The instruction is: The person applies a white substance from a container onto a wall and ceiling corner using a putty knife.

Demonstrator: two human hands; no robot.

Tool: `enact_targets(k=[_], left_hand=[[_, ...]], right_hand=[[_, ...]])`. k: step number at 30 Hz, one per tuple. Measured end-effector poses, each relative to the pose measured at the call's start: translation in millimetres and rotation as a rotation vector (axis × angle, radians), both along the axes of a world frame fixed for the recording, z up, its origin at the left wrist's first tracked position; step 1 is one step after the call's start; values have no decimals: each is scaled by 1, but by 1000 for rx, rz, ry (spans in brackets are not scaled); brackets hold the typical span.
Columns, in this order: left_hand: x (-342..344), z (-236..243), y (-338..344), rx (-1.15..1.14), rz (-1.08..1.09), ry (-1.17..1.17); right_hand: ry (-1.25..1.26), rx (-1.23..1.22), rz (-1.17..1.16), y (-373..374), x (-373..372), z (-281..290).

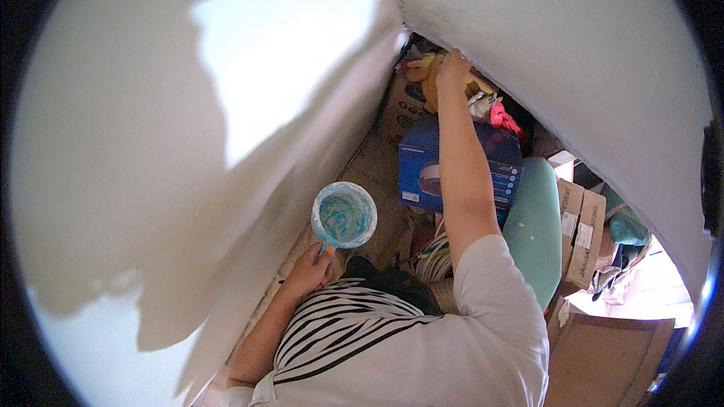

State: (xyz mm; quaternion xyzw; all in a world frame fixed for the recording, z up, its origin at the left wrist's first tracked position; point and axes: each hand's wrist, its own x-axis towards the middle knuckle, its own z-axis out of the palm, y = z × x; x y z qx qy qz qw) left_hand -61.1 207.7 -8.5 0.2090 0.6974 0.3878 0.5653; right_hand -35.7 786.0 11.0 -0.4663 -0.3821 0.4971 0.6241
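Note:
My left hand (311, 268) is closed round the handle of a blue plastic dipper (345, 215), low by the left wall. White and turquoise smears coat the dipper's rim and inside. At the far corner, my outstretched right hand (452, 69) is close against the foot of the right wall, its fingers bent closed. What they hold, if anything, does not show. Just beside that hand is a heap of yellowish-brown, soft-looking things (424, 75), with a bright pink cloth-like piece (504, 117) nearer me. Under my right forearm stands a blue cardboard box (419, 169).
Pale walls close in on both sides; sunlight patches the left wall (294, 53). Right of the blue box are a light green rounded panel (537, 226) and brown cartons (584, 234). A coil of cable (436, 262) lies near my body. At lower right is a brown board (611, 354).

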Motion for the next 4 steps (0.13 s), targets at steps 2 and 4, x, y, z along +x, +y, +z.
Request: enact_targets(k=[2,4], left_hand=[[-1,1,1,-3,-1,-15],[1,2,-1,-11,16,-23]], right_hand=[[-123,-27,-45,9,-9,10],[-195,-51,-55,-3,-27,26]])
